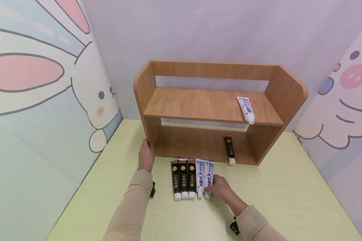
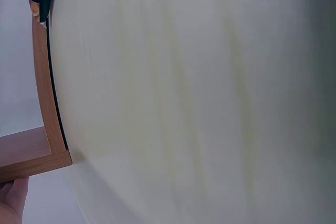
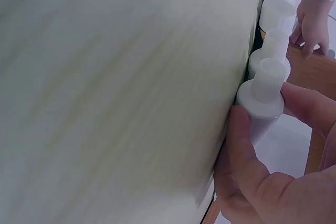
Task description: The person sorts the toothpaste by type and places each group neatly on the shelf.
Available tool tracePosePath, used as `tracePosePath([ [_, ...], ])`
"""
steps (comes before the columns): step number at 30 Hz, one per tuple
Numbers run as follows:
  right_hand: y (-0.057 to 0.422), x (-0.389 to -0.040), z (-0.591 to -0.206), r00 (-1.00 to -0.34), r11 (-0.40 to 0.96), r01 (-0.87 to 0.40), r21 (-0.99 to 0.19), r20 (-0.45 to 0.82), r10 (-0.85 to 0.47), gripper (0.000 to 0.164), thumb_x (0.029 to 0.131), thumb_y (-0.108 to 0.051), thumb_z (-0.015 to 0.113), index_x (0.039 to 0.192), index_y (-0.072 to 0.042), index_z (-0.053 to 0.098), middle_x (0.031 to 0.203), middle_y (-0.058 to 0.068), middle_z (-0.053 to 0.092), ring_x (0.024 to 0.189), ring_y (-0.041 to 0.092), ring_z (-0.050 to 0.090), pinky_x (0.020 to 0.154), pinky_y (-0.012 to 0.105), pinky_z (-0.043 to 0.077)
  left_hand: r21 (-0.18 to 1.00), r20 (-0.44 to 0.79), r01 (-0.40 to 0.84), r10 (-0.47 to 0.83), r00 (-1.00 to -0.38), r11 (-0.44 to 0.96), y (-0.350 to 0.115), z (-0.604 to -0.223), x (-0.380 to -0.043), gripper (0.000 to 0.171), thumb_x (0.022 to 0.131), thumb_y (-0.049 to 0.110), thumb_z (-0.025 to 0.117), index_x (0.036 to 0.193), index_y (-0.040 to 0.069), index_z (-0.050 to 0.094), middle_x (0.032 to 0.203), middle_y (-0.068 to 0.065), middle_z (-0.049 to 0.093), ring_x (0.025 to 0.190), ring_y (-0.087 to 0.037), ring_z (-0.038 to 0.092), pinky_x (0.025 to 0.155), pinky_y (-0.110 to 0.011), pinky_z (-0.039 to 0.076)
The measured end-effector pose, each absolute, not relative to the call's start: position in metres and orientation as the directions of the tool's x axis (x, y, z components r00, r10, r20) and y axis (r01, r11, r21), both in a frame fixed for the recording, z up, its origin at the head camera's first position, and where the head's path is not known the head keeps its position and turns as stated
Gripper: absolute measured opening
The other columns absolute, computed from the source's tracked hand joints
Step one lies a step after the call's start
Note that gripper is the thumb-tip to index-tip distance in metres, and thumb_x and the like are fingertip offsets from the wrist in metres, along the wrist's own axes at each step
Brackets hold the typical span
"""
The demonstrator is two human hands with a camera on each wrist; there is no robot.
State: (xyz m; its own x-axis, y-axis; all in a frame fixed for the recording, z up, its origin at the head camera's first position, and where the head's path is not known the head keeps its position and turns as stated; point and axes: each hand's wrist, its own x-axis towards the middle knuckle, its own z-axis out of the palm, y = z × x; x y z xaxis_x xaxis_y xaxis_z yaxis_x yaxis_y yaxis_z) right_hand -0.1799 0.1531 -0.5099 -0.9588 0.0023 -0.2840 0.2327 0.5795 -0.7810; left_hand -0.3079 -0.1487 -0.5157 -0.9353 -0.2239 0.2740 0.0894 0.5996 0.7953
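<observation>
A row of toothpaste tubes lies on the table in front of a wooden shelf [image 1: 199, 142]. On the left of the row are three black tubes [image 1: 184, 177], and on its right two white ones [image 1: 200, 175]. My right hand [image 1: 221, 189] pinches the rightmost white toothpaste tube [image 1: 209, 172] near its cap; thumb and finger sit either side of the tube's shoulder [image 3: 260, 103] in the right wrist view. My left hand [image 1: 146, 157] holds the front edge of the shelf's left side panel, low down. Only part of that hand [image 2: 13, 200] shows in the left wrist view.
One white toothpaste tube [image 1: 246, 109] lies on the upper board at the right, its cap over the front edge. Below it, a black tube [image 1: 229, 149] lies on the lower board. Printed cartoon walls stand left and right of the pale yellow table [image 1: 289, 187].
</observation>
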Motion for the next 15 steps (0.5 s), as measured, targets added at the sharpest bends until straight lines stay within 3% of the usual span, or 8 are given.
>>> tracePosePath([
  [7, 0.1554, -0.1801, -0.5117, -0.951, 0.539, 0.261, -0.801, -0.31, 0.0, 0.048, 0.077, 0.0, 0.077, 0.118, 0.011, 0.055, 0.089, 0.009, 0.063, 0.075, 0.021, 0.056, 0.064, 0.033, 0.051, 0.794, 0.254, 0.067, -0.23, -0.939, 0.605, -0.148, -0.5159, -0.3068, 0.026, 0.104, 0.013, 0.048, 0.125, -0.001, 0.043, 0.123, -0.024, 0.055, 0.107, -0.038, 0.059, 0.087, -0.052, 0.051],
  [10, 0.1575, -0.1809, -0.5114, -0.944, 0.519, 0.285, -0.806, -0.33, 0.006, 0.056, 0.076, 0.0, 0.077, 0.125, 0.012, 0.052, 0.095, 0.01, 0.064, 0.078, 0.021, 0.057, 0.068, 0.034, 0.053, 0.792, 0.252, 0.062, -0.233, -0.939, 0.607, -0.1478, -0.5153, -0.3065, 0.025, 0.104, 0.013, 0.048, 0.124, -0.001, 0.043, 0.122, -0.023, 0.055, 0.106, -0.038, 0.059, 0.086, -0.051, 0.052],
  [15, 0.1609, -0.1826, -0.5057, -0.928, 0.489, 0.335, -0.805, -0.371, 0.026, 0.069, 0.077, -0.003, 0.078, 0.134, 0.015, 0.043, 0.11, 0.021, 0.062, 0.086, 0.025, 0.059, 0.079, 0.041, 0.054, 0.794, 0.248, 0.062, -0.23, -0.941, 0.604, -0.1485, -0.5151, -0.3076, 0.025, 0.104, 0.012, 0.048, 0.125, -0.001, 0.042, 0.122, -0.023, 0.054, 0.107, -0.038, 0.059, 0.086, -0.052, 0.052],
])
